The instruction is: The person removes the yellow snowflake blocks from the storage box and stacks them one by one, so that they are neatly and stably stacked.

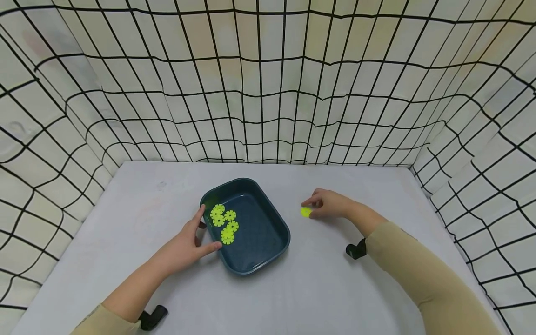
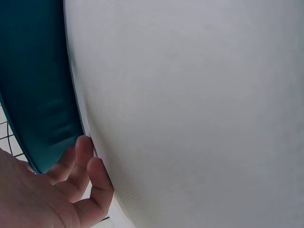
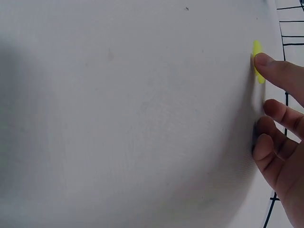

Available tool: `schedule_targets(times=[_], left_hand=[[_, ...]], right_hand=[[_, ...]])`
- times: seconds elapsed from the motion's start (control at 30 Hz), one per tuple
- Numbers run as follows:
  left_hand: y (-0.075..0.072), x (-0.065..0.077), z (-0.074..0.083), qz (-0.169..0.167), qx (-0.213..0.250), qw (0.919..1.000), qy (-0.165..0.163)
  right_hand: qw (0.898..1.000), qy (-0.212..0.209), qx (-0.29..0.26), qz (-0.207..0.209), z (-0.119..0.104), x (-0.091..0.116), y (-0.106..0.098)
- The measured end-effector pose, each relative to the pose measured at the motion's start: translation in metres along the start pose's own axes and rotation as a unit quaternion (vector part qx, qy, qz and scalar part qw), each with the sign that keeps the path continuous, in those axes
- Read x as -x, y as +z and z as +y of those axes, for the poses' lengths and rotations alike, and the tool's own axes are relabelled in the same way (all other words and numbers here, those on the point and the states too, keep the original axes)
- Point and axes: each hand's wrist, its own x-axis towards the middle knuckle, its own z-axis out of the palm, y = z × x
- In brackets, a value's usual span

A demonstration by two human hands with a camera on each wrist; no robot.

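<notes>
Nearest to us, 2 beige sleeves (image 1: 423, 274) run up from the bottom edge of the head view, each with a black wrist strap (image 1: 356, 250) at the cuff, over a pale grey table (image 1: 335, 288). Just beyond, our left hand (image 1: 186, 244) lies against the near left side of a dark teal tray (image 1: 274, 244), thumb on the near rim and fingers spread along the left wall; the left wrist view shows its fingers (image 2: 83, 164) loosely curled beside the tray's outer wall, touching it without wrapping round it. Inside the tray, toward its left half, we count about 5 yellow-green gear-shaped discs (image 1: 224, 222) lying flat in a loose cluster, some touching each other. To the right of the tray and well apart from it, our right hand (image 1: 331, 204) rests on the table with its fingertips on 1 more yellow-green disc (image 1: 306, 212), which lies flat on the table; in the right wrist view a fingertip (image 3: 268, 64) presses on the disc's edge while the other fingers curl beside it, and we cannot tell whether the thumb closes a pinch. Farthest off, white walls with a black grid (image 1: 268, 93) enclose the table on 3 sides.
</notes>
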Motion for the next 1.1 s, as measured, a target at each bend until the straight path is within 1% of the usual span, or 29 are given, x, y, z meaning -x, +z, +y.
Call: schedule_targets(times=[0.4,0.6,0.9,1.1], left_hand=[[0.001,-0.001,0.0,0.0,0.005,1.0,0.0],[0.001,-0.002,0.0,-0.001,0.009,1.0,-0.002],[0.001,-0.002,0.001,-0.008,0.009,0.9999,-0.009],[0.0,-0.002,0.0,-0.008,0.014,0.9998,-0.007]], right_hand=[[1.0,-0.006,0.008,0.006,0.005,-0.002,0.003],[1.0,-0.006,0.004,0.005,0.003,0.0,0.0],[1.0,0.004,-0.026,0.007,-0.004,0.004,-0.006],[0.999,0.001,-0.046,0.012,-0.013,0.004,-0.013]])
